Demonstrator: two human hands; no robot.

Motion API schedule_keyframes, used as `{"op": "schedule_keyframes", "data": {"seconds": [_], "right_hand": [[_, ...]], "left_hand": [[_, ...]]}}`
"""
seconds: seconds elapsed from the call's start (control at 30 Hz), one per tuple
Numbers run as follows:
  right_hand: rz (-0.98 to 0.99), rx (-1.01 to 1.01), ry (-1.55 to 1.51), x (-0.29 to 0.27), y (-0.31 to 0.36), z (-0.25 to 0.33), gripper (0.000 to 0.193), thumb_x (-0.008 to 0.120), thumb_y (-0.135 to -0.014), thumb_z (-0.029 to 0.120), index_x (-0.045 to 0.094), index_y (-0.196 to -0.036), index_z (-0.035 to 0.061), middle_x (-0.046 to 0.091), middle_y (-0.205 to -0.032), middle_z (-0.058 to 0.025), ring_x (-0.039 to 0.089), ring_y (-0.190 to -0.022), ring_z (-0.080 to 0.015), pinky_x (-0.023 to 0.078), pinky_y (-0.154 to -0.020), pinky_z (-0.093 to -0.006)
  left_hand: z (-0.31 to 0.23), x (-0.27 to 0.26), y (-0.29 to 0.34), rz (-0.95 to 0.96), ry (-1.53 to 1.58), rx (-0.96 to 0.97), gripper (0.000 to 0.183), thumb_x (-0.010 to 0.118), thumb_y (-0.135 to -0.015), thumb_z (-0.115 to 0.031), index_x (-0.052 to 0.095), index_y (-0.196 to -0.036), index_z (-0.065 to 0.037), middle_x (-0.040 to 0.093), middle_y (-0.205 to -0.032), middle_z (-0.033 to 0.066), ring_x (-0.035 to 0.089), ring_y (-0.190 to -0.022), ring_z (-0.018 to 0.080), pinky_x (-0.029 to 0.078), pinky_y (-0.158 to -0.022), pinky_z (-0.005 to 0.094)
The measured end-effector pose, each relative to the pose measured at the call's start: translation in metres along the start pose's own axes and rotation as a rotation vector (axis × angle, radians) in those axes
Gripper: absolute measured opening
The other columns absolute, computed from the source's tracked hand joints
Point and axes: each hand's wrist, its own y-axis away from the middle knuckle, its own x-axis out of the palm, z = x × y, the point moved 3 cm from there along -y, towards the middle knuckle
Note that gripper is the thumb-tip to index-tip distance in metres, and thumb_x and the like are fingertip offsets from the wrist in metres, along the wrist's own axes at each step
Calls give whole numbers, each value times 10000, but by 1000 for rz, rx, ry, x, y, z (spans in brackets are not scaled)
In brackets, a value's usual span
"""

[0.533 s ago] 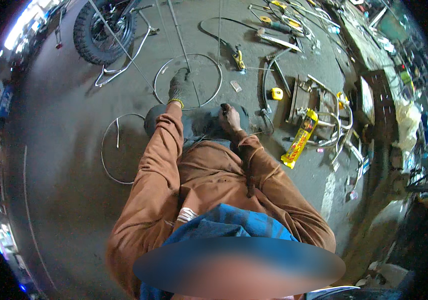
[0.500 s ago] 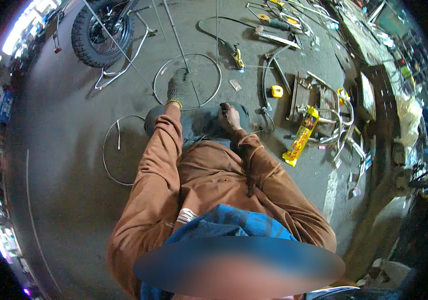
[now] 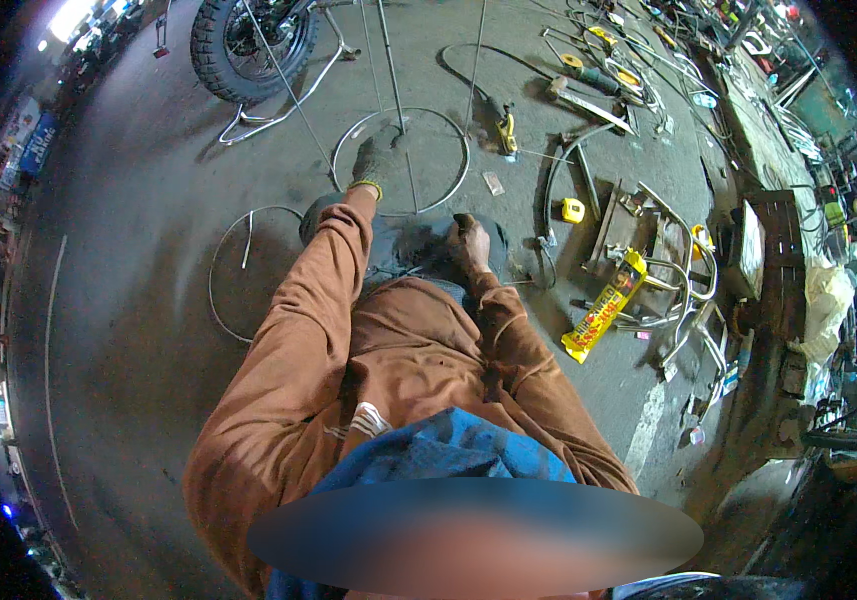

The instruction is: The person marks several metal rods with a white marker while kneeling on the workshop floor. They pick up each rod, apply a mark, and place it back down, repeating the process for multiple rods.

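Note:
My left hand (image 3: 381, 158), in a dark grey glove with a yellow cuff, reaches over a thin metal hoop (image 3: 469, 152). Its fingers close at the lower end of a long metal rod (image 3: 392, 65), though the dark glove hides the exact grip. Thinner rods run up from the hoop's sides, and a short rod (image 3: 412, 182) shows inside it. My bare right hand (image 3: 473, 250) rests in a fist on my right knee, with a small dark thing (image 3: 463, 222) at its thumb side that I cannot make out.
A second hoop (image 3: 213, 262) lies left of my leg. Ahead left is a motorcycle wheel (image 3: 201, 55). To the right lie a yellow-handled clamp (image 3: 507, 134), a hammer (image 3: 594, 105), a tape measure (image 3: 573, 210), a yellow packet (image 3: 604, 305) and bent metal tubes (image 3: 694, 290).
The view has shifted, so the floor things appear farther right and the wheel higher. Both hands keep nearly the same place by the hoop and on the knee.

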Motion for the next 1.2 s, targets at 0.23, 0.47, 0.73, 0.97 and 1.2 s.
{"op": "schedule_keyframes", "data": {"seconds": [0.23, 0.47, 0.73, 0.97, 1.2], "right_hand": [[-10, -3, -54, -1, 2, -5, 285, 614, -892, 235, 696, -1073, 30, 690, -1024, -250, 664, -962, -445, 537, -822, -498], [22, 4, -21, -1, 0, -5, 318, 590, -908, 230, 699, -1120, 18, 718, -1020, -240, 693, -960, -416, 551, -838, -452], [28, 18, -27, 0, 1, -7, 334, 581, -915, 245, 690, -1123, 8, 708, -1044, -257, 683, -990, -426, 540, -862, -464], [66, 40, -55, 5, -4, -22, 295, 594, -911, 256, 705, -1083, 44, 713, -1006, -235, 689, -952, -417, 548, -822, -458], [-20, -68, -3, -3, 4, 0, 262, 603, -909, 272, 685, -992, 37, 691, -936, -254, 658, -887, -459, 533, -759, -491]], "left_hand": [[4, 3, 0, 17, -106, -7, 352, 575, -954, -364, 682, -1155, -96, 688, -1126, 198, 651, -1013, 414, 520, -849, 491], [-15, -9, 7, 45, -126, -47, 333, 569, -947, -355, 665, -1132, -96, 668, -1144, 212, 618, -1063, 445, 507, -874, 511], [14, 3, 1, 47, -50, 21, 315, 573, -933, -288, 668, -1159, -89, 674, -1166, 197, 631, -1074, 422, 512, -891, 481], [59, -40, 21, 36, -89, -119, 393, 620, -901, -325, 667, -1211, -88, 672, -1192, 207, 629, -1117, 412, 511, -942, 472], [98, -58, 79, 208, -556, -256, 447, 584, -898, -407, 701, -1113, -33, 637, -1236, 253, 597, -1160, 438, 483, -999, 500]]}}
